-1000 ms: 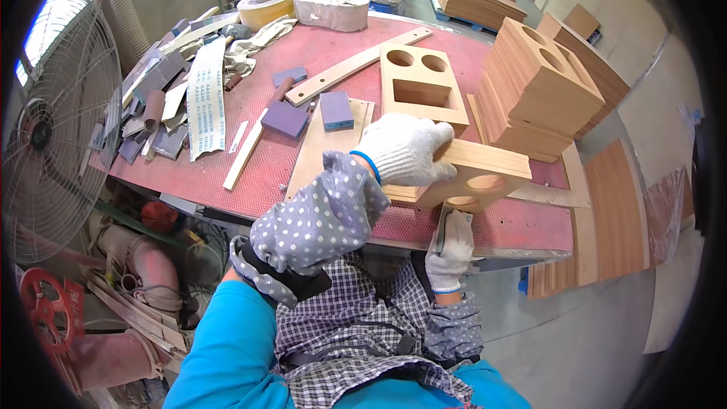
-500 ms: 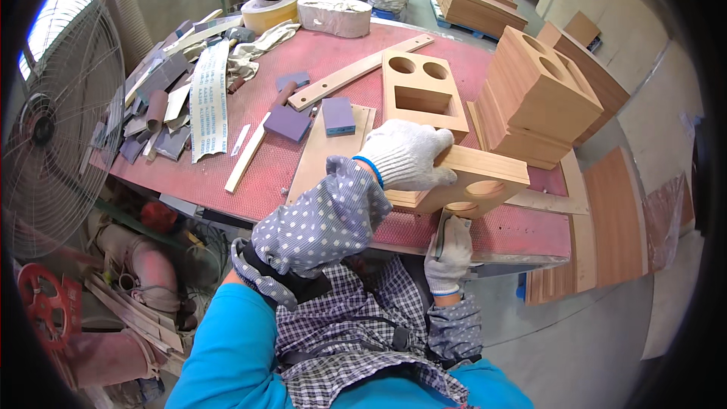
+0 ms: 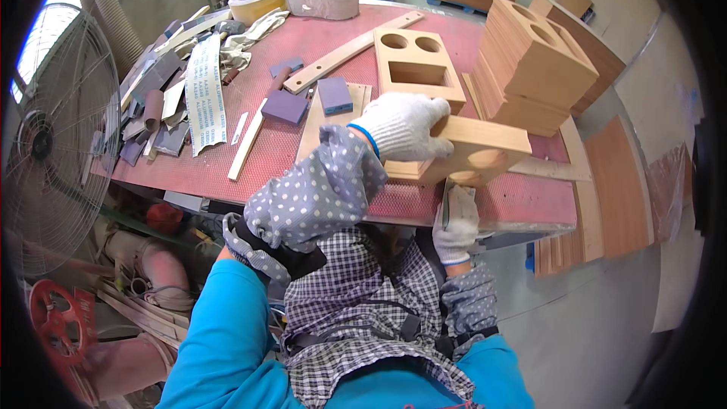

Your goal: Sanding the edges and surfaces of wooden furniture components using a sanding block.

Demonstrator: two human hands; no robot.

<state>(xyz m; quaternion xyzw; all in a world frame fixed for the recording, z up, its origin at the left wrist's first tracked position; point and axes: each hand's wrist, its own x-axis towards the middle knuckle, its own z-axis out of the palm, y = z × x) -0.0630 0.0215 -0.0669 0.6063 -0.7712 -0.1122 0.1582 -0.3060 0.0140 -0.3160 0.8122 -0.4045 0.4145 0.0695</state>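
My left hand, in a white knit glove, is closed over the top edge of a wooden block with round holes. The block stands on edge near the table's front. Below its near face, my right hand, also gloved, pinches a thin dark-edged piece that looks like sandpaper, held up against the block's lower edge by one hole. Part of that piece is hidden by the fingers. Just beyond lies a similar wooden block with two round holes and a rectangular opening.
Purple sanding blocks and a wooden board lie left of the hands on the red table. More holed blocks are stacked at right. Sandpaper scraps and offcuts heap at far left, beside a caged fan.
The view has shifted, so the table sits higher in the picture. Both hands keep their hold; the right hand has dropped slightly from the held block, showing more of the thin piece.
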